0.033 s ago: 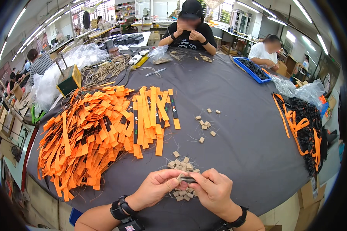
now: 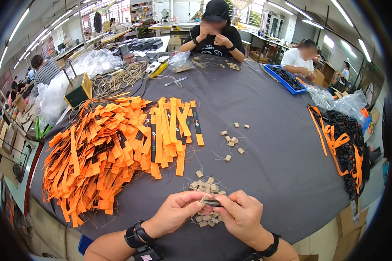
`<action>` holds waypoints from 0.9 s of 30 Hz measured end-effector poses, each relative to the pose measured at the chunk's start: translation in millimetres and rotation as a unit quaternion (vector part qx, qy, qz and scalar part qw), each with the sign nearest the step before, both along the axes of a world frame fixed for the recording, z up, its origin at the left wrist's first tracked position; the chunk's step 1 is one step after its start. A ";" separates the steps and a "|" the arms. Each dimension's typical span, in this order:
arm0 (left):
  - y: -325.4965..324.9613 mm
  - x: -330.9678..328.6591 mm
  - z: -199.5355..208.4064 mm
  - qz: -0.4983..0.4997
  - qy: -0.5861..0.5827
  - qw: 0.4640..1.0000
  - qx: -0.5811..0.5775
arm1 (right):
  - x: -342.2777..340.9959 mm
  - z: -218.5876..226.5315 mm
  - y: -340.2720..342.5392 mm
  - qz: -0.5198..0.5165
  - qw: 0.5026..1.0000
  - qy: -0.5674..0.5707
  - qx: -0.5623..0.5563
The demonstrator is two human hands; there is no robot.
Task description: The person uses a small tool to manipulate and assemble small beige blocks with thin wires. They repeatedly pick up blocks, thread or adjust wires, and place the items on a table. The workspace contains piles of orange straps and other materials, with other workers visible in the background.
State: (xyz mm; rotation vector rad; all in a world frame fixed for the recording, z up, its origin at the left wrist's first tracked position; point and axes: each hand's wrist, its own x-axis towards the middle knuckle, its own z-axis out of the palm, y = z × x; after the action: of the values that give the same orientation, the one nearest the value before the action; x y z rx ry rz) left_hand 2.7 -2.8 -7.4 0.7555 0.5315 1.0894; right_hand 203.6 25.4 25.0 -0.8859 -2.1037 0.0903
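My left hand (image 2: 175, 212) is closed, pinching a small beige block (image 2: 203, 200) between thumb and fingertips. Closed around a slim dark metal tool (image 2: 213, 203) that looks like tweezers, my right hand (image 2: 241, 213) brings its tip against that block. The fingers hide most of the tool, so its exact kind is unclear. Beneath and just beyond both hands lies a pile of similar beige blocks (image 2: 210, 186) with thin threads sticking out. Farther up the dark cloth, a looser group of such blocks (image 2: 231, 141) is scattered.
A large heap of orange and black fabric strips (image 2: 102, 161) covers the left of the table. Behind it sit a green box (image 2: 78, 90), coiled cord (image 2: 119, 80) and a pen (image 2: 176, 81). At right are a blue tray (image 2: 285, 79) and black-orange straps (image 2: 337, 143). Two people sit across.
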 end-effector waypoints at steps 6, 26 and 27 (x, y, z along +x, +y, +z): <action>2.0 -2.7 -4.6 -0.003 0.029 0.999 0.022 | 0.0 0.5 -0.5 0.006 1.000 0.005 -0.021; -2.8 2.0 0.1 0.017 0.024 0.999 0.023 | -8.4 -13.7 -8.2 0.039 0.977 0.128 -0.166; -2.8 2.9 0.4 0.019 0.022 0.999 0.022 | -7.9 -14.3 -8.3 0.039 0.977 0.128 -0.166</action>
State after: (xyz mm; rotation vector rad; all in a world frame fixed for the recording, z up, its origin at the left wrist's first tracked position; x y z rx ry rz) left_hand 5.5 -5.7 -7.0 0.8118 0.5623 1.1247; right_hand 195.6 17.1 10.7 -0.9289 -1.9093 0.5807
